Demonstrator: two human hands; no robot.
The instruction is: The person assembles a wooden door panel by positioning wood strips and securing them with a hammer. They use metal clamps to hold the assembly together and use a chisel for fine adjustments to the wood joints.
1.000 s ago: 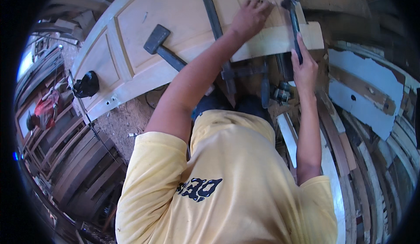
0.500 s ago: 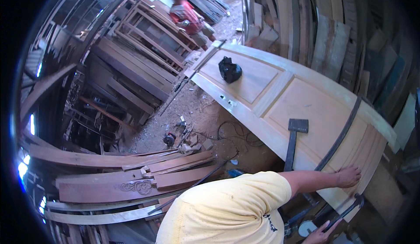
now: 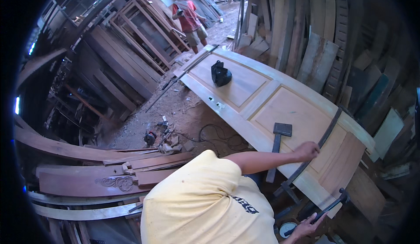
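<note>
A pale wooden panel door (image 3: 294, 108) stretches diagonally before me. Curled fingers of my left hand (image 3: 307, 151) are beside a dark bar clamp (image 3: 327, 132) lying across the door; whether they grip anything is hidden. Low at the right, my right hand (image 3: 307, 227) is closed around the handle of a claw hammer (image 3: 323, 210), its head near the door's near end. A dark square-headed mallet (image 3: 277, 141) rests on the door, left of my left hand. Browner wood (image 3: 342, 161) shows at the near end.
A black plastic bag (image 3: 221, 74) sits on the door's far half, near another bar clamp (image 3: 197, 64). Left lie stacked boards and a carved plank (image 3: 87, 183), a power tool (image 3: 150, 137) and a cable (image 3: 210, 132). Planks (image 3: 284, 29) lean behind. A person (image 3: 188, 18) stands far off.
My left hand has left the door's near end and moved left, up to the bar clamp, its fingers now curled. My right hand still holds the hammer. The view has shifted; the far person has turned.
</note>
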